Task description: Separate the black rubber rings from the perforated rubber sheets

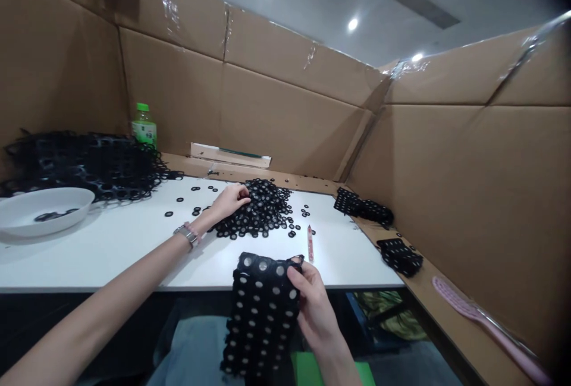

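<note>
My right hand [314,306] grips the upper right corner of a black sheet [263,314] dotted with rows of pale round spots. The sheet hangs down in front of the table's near edge. Out over the table, my left hand [232,200], with a watch on its wrist, is at the left side of a heap of small black rings [265,210]. Its fingers are curled toward the thumb; whatever is between them is too small to make out. A slim pinkish-red stick-like piece [310,244] lies on the white tabletop [147,237], right of the heap.
At left are a white bowl [49,228] with a few black pieces and a tangled pile of black perforated strips [89,163]. A green-capped bottle [144,127] stands behind. Folded dotted sheets [399,256] and a pink hairbrush [482,317] lie along the right. Cardboard walls [276,112] surround the table.
</note>
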`<state>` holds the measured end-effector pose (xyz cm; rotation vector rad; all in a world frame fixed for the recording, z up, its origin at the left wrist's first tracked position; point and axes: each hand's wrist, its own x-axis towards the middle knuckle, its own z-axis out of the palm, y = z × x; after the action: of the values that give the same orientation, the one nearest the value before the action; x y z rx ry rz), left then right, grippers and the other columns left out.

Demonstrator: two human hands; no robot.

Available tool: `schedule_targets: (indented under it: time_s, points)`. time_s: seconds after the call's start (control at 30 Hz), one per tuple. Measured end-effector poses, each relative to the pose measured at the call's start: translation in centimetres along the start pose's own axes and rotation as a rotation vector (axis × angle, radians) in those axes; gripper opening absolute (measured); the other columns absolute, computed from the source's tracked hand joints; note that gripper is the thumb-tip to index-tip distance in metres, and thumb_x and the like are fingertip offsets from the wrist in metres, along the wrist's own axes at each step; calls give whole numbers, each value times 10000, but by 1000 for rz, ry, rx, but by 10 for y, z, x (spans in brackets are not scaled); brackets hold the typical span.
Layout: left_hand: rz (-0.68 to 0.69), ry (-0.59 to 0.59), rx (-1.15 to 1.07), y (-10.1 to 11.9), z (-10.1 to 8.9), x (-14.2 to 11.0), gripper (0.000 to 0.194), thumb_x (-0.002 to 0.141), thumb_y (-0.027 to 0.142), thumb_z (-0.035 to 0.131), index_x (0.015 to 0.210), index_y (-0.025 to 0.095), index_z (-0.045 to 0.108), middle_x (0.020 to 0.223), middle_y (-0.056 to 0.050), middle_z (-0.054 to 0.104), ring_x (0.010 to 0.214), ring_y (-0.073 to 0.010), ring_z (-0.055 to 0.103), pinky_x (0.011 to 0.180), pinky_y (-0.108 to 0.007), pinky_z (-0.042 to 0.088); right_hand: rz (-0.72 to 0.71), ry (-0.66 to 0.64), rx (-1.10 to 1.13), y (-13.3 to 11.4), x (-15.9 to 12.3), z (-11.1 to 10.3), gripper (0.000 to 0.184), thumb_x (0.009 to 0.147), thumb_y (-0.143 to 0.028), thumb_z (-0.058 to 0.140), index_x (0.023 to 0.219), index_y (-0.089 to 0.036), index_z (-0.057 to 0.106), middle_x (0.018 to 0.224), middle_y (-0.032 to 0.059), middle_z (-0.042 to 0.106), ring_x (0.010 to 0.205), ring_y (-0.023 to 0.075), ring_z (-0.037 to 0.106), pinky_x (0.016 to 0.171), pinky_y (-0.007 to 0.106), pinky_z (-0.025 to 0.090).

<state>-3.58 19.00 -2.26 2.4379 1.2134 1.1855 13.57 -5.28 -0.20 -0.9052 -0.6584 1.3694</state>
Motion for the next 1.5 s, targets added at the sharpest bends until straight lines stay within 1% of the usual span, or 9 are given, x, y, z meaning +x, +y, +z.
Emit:
schedule_targets:
  time_s: [0.13,0.27,0.4,0.5,0.7,1.03,1.27,1.37,1.5]
  points:
    - [0,110,52,15,-8,-5,307,749,309,594,1011,152,566,1030,-95,525,1001,-257,479,880,-385,392,-63,-16,-48,8,-1,-5,291,560,-297,794,765,-187,618,645,-43,589,596,95,509,582,201,403]
    - [157,187,-119,70,-36,-33,193,855,294,477,952,162,580,954,-71,549,941,-208,514,858,-339,413,-173,32,-147,13,-2,-6,317,580,-331,780,820,-193,626,732,-23,616,707,127,546,673,232,432]
    - [504,-68,-226,131,-64,-86,251,800,335,591,1005,190,600,956,-74,592,866,-190,550,754,-294,450,-307,12,-228,14,-5,-4,251,633,-320,747,821,-201,630,798,-5,632,765,147,570,705,253,453]
    - [636,-63,-102,153,-67,-114,215,829,226,563,1036,171,588,904,-81,627,787,-167,560,687,-282,457,-340,-16,-242,16,-8,-3,209,673,-306,718,840,-209,638,820,-3,646,793,150,579,733,259,458]
    - [778,264,-8,151,-51,-127,180,780,108,618,956,84,588,798,-86,660,720,-167,567,613,-294,469,-258,89,-48,29,-11,8,214,630,-303,738,802,-209,651,792,-22,651,790,140,572,763,251,448]
    - [977,203,47,128,-59,-134,251,926,107,372,909,127,621,800,-25,704,769,-112,602,700,-281,435,-138,114,80,28,-11,16,151,687,-321,687,666,-180,638,652,-20,615,645,124,531,658,237,432]
    - [402,634,-450,114,-85,-103,28,798,195,599,782,173,592,670,-1,600,622,-129,557,555,-253,443,-124,264,129,13,0,5,222,689,-382,653,832,-213,669,896,4,669,958,198,556,890,306,392]
    - [175,417,-264,97,-76,-62,101,766,262,636,804,172,613,722,-1,634,620,-123,555,559,-235,423,-65,212,170,8,-3,7,249,671,-395,655,851,-224,673,945,8,681,1028,226,547,926,342,387]
    - [123,29,-166,67,-37,-8,156,800,289,564,859,152,609,748,-13,658,676,-137,590,603,-228,438,-21,114,163,5,-9,10,281,660,-337,689,920,-236,658,1020,-1,674,1106,222,517,961,340,371]
